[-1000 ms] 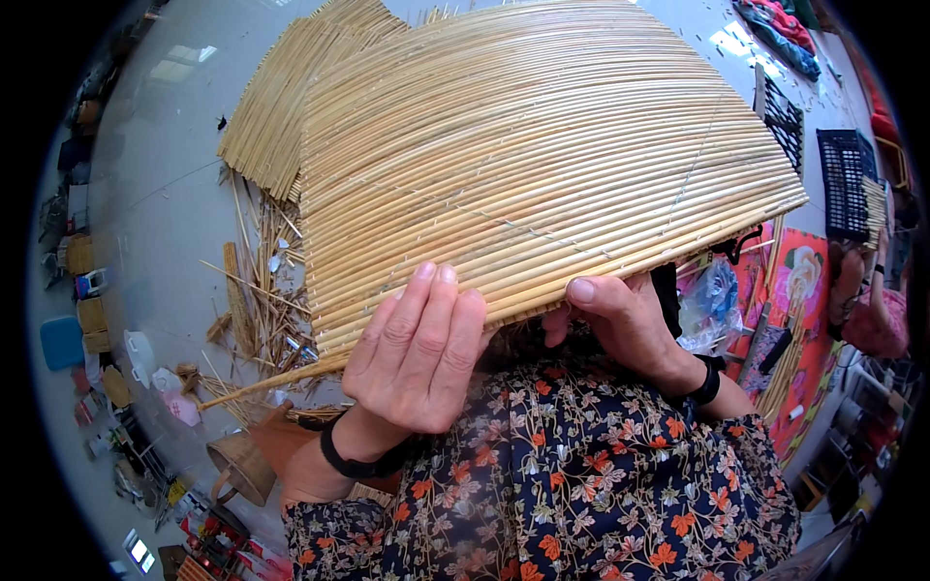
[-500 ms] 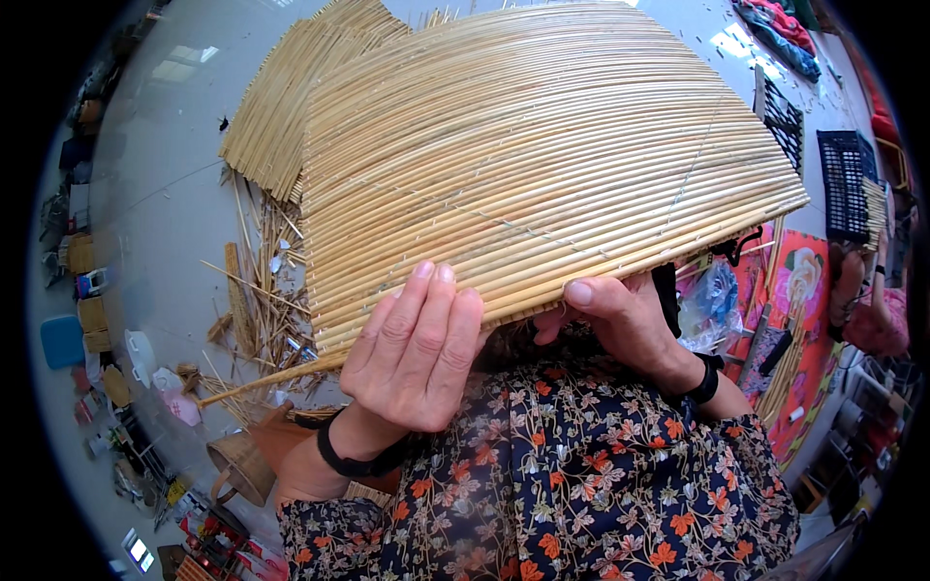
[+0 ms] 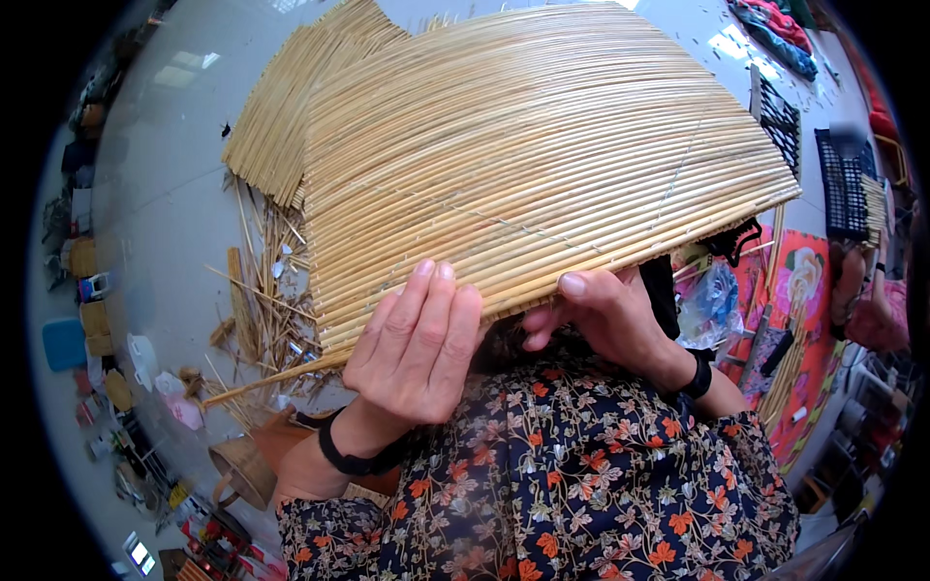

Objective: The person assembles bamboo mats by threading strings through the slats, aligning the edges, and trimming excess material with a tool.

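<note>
A large mat of straw-coloured stalks [image 3: 542,145], laid side by side and stitched with pale thread, spreads out before me with its near edge toward my body. My left hand [image 3: 417,349] grips that edge, its fingers together on top and its thumb hidden underneath. One stalk [image 3: 281,376] sticks out past the mat to the left of this hand. Farther right, my right hand [image 3: 625,320] pinches the same edge. Its thumb lies at the rim, and its bent fingers are partly hidden below. Whether it also holds thread I cannot make out.
Another stalk mat [image 3: 266,116] lies on the floor beyond, with loose stalks [image 3: 276,271] nearby. A woven basket [image 3: 242,470] stands at lower left. On the right are a red floral cloth [image 3: 804,281], a dark plastic crate [image 3: 841,184] and another person's arm [image 3: 862,300].
My right hand has shifted slightly left along the edge, and its fingers under the rim have moved. The mat's right corner has moved a little left and up. My left hand keeps its place.
</note>
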`<action>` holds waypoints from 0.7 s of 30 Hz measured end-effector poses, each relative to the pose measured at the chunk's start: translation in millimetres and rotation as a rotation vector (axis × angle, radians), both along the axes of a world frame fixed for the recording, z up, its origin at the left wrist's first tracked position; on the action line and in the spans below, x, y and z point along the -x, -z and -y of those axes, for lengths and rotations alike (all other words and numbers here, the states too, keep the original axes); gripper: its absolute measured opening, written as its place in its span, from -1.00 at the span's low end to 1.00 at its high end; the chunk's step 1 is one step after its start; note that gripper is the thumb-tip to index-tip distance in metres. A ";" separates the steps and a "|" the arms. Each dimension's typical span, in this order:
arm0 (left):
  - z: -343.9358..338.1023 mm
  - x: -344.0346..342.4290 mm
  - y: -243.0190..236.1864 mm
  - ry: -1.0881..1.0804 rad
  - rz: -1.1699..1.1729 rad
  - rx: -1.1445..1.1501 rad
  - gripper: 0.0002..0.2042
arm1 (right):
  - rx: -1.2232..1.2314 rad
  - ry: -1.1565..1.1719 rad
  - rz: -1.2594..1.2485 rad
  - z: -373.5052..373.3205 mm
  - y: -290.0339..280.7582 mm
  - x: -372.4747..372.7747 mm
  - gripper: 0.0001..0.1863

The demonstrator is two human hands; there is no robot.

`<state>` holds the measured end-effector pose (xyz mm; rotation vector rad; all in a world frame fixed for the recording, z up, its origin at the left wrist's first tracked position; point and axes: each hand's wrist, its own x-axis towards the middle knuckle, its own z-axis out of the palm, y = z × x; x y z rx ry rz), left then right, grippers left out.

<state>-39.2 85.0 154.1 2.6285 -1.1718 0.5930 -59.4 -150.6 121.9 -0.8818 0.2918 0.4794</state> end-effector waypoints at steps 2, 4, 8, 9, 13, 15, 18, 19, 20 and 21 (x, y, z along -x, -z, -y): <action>1.8 -2.9 4.7 -0.008 0.029 0.004 -0.81 | -0.046 0.005 -0.009 1.4 4.8 -1.9 -0.46; 1.3 -5.6 8.6 -0.009 0.041 0.020 -0.81 | -0.094 -0.008 -0.025 3.9 9.1 -7.1 -0.51; 1.3 -5.8 5.1 -0.024 0.012 0.033 -0.72 | 0.033 -0.125 -0.021 20.0 1.2 -11.0 -0.40; 0.2 -5.1 5.7 -0.028 0.010 0.041 -0.72 | 0.079 -0.067 -0.088 21.7 -4.2 -6.0 -0.45; -1.5 -3.2 8.8 -0.050 0.049 0.028 -0.79 | 1.019 -0.280 0.385 50.5 -12.7 19.2 -0.75; -1.8 -2.7 7.8 -0.040 0.013 0.029 -0.76 | 1.244 -0.267 0.739 55.8 -26.9 20.7 -0.77; -0.9 -10.8 14.5 -0.026 0.007 0.020 -0.75 | 1.273 -0.037 1.045 73.8 -26.2 15.4 -0.77; -0.7 -12.1 13.0 -0.040 -0.014 0.025 -0.75 | 1.208 0.083 0.894 87.6 -19.9 18.5 -0.81; 0.2 -12.6 11.8 -0.068 -0.014 0.041 -0.75 | 1.141 0.207 0.750 103.0 -14.8 22.0 -0.85; 0.6 -13.6 12.2 -0.084 -0.010 0.029 -0.72 | 1.096 0.346 0.616 123.2 -9.1 24.1 -0.87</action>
